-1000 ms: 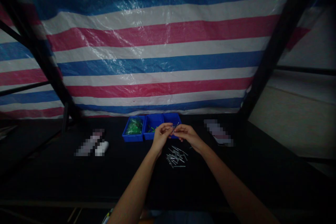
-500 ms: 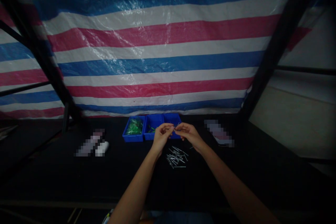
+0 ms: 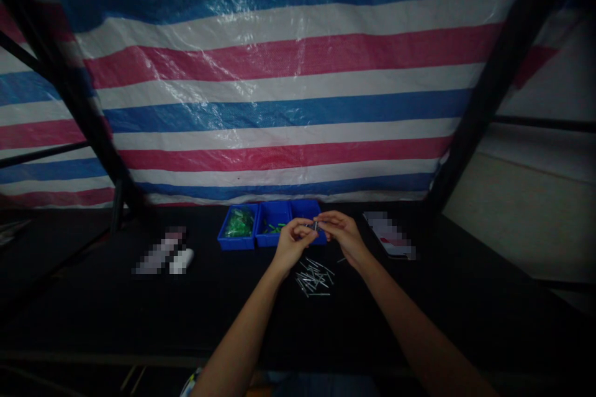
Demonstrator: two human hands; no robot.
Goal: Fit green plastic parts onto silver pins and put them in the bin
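Observation:
My left hand and my right hand meet in front of the blue bins, fingertips pinched close together. Between them is a small shiny metal screw, partly covered by the fingers. Just below the hands, a loose pile of long, thin metal screws lies on the black table. One more thin piece lies apart, beside my right wrist. Small green plastic pieces lie in the middle blue bin. The right blue bin is partly hidden behind my hands.
The left blue bin holds a clear bag of green pieces. Farther left are a blurred flat item and a white rounded object. A blurred phone-like item lies right. Behind stands a striped tarp between dark posts.
Both hands have shifted slightly to the right, and the metal screw between the fingertips now shows more plainly. The pile and the bins stay as they were.

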